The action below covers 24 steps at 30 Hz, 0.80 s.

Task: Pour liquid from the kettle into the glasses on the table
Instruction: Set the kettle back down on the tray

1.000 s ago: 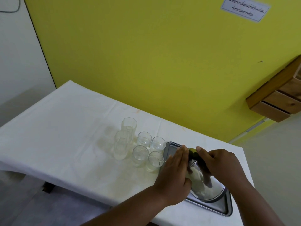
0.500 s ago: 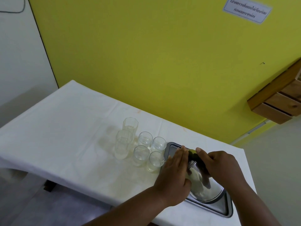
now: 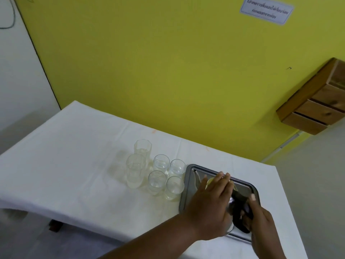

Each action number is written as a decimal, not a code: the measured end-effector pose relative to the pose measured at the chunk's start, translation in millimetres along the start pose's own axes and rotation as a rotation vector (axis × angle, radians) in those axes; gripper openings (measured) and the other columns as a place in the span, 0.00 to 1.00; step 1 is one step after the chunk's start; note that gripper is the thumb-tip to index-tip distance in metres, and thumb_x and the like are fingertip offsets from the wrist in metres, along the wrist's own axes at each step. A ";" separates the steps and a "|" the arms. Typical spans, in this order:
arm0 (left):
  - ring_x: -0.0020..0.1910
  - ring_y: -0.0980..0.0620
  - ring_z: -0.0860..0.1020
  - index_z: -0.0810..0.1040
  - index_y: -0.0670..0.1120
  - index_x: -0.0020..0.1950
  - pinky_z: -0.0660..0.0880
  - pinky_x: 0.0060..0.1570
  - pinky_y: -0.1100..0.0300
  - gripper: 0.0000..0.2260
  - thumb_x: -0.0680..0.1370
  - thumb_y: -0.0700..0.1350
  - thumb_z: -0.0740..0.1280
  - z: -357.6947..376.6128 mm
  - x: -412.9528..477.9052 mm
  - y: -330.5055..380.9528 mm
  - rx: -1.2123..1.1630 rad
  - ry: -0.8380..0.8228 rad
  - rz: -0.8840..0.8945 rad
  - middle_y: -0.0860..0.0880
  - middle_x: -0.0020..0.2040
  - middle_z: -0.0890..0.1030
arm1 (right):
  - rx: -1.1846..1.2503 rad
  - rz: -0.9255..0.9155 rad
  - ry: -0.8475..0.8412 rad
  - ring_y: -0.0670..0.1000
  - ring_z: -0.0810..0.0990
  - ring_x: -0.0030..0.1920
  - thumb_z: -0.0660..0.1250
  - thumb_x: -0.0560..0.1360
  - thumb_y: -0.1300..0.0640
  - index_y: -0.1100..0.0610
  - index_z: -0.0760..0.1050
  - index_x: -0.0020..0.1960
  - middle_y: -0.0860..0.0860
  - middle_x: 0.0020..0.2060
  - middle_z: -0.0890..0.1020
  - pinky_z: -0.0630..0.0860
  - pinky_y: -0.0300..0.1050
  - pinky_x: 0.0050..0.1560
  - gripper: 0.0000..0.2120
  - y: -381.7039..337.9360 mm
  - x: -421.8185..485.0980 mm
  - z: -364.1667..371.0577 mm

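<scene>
On the tray: steel kettle (image 3: 231, 204) sat in the grey metal tray (image 3: 188, 184), right of six clear glasses (image 3: 156, 171)
Left hand (image 3: 209, 204): flat on kettle, fingers spread
Right hand (image 3: 259, 219): wrapped round black handle (image 3: 240, 206)

We record a yellow-green wall (image 3: 168, 62) across the rear of the room, meeting a white wall (image 3: 16, 71) at the left along a dark vertical edge. A printed paper notice (image 3: 267, 11) is fixed high on the yellow wall. A slatted wooden fixture (image 3: 315, 105) projects at the right. A white tablecloth (image 3: 74, 156), faintly stained, covers the table. Lighting is even and diffuse.
</scene>
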<state>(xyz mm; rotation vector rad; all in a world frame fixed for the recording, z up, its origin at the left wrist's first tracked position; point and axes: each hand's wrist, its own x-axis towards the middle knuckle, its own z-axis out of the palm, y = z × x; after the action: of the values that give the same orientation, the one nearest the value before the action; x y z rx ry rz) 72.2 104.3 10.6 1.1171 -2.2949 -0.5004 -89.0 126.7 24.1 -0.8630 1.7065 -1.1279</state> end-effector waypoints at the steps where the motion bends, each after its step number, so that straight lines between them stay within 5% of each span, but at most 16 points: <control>1: 0.79 0.46 0.47 0.57 0.40 0.77 0.42 0.74 0.42 0.32 0.74 0.49 0.49 1.5 3.9 0.8 0.023 -0.013 0.014 0.43 0.80 0.54 | 0.041 0.015 -0.015 0.56 0.75 0.36 0.58 0.81 0.46 0.65 0.81 0.42 0.60 0.33 0.77 0.69 0.46 0.41 0.25 3.5 0.9 -3.2; 5: 0.78 0.43 0.53 0.60 0.38 0.76 0.47 0.73 0.38 0.32 0.74 0.50 0.48 10.8 21.6 -2.2 0.123 -0.104 0.063 0.41 0.79 0.58 | 0.334 0.191 -0.066 0.52 0.77 0.29 0.50 0.84 0.50 0.72 0.77 0.57 0.53 0.22 0.79 0.72 0.40 0.34 0.27 10.1 3.5 -5.5; 7: 0.78 0.41 0.55 0.60 0.37 0.76 0.49 0.74 0.37 0.32 0.74 0.51 0.49 14.3 31.9 -3.6 0.198 -0.160 0.085 0.39 0.78 0.59 | 0.467 0.239 -0.118 0.44 0.76 0.19 0.54 0.78 0.38 0.61 0.79 0.45 0.49 0.18 0.79 0.70 0.32 0.23 0.28 15.0 6.7 2.3; 10: 0.79 0.43 0.49 0.53 0.38 0.78 0.46 0.75 0.40 0.32 0.78 0.48 0.60 20.1 49.1 -2.0 0.270 -0.299 0.082 0.40 0.80 0.52 | 0.471 0.273 -0.155 0.45 0.71 0.14 0.75 0.49 0.29 0.59 0.77 0.28 0.49 0.15 0.74 0.64 0.30 0.15 0.32 21.3 11.7 10.8; 11: 0.79 0.44 0.47 0.51 0.39 0.79 0.45 0.75 0.41 0.34 0.78 0.48 0.63 23.1 54.1 -0.9 0.284 -0.326 0.084 0.41 0.80 0.50 | 0.505 0.262 -0.149 0.49 0.74 0.16 0.75 0.57 0.32 0.61 0.76 0.29 0.50 0.16 0.75 0.65 0.31 0.15 0.31 23.2 13.9 10.3; 13: 0.79 0.44 0.46 0.50 0.39 0.79 0.45 0.76 0.43 0.37 0.77 0.49 0.65 31.4 62.7 -0.1 0.315 -0.344 0.107 0.41 0.80 0.49 | 0.528 0.178 -0.117 0.55 0.74 0.29 0.54 0.83 0.52 0.63 0.73 0.39 0.54 0.24 0.79 0.73 0.35 0.22 0.20 26.5 17.1 8.0; 15: 0.79 0.44 0.45 0.49 0.39 0.79 0.45 0.76 0.43 0.36 0.77 0.47 0.65 40.9 70.3 -0.7 0.332 -0.365 0.123 0.41 0.80 0.48 | 0.417 0.146 -0.112 0.53 0.71 0.34 0.47 0.84 0.62 0.62 0.72 0.43 0.57 0.32 0.76 0.72 0.41 0.33 0.18 35.3 19.7 1.1; 20: 0.79 0.45 0.43 0.47 0.40 0.79 0.43 0.76 0.45 0.38 0.77 0.47 0.66 55.0 87.5 -6.5 0.375 -0.433 0.142 0.41 0.80 0.46 | 0.303 0.128 -0.109 0.49 0.79 0.38 0.54 0.83 0.58 0.63 0.78 0.57 0.51 0.37 0.83 0.74 0.44 0.41 0.15 61.8 32.0 -9.7; 24: 0.79 0.44 0.43 0.47 0.40 0.79 0.44 0.76 0.44 0.40 0.76 0.48 0.67 67.6 93.7 -13.6 0.395 -0.475 0.136 0.41 0.80 0.45 | 0.354 0.146 -0.154 0.48 0.80 0.40 0.54 0.83 0.59 0.62 0.79 0.56 0.51 0.39 0.85 0.74 0.44 0.44 0.15 66.1 36.0 -11.0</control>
<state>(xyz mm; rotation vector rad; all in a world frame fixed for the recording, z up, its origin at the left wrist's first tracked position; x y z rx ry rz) -8.9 27.4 -21.8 1.0934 -2.9591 -0.2842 -117.2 121.1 -46.3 -0.5777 1.3665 -1.1855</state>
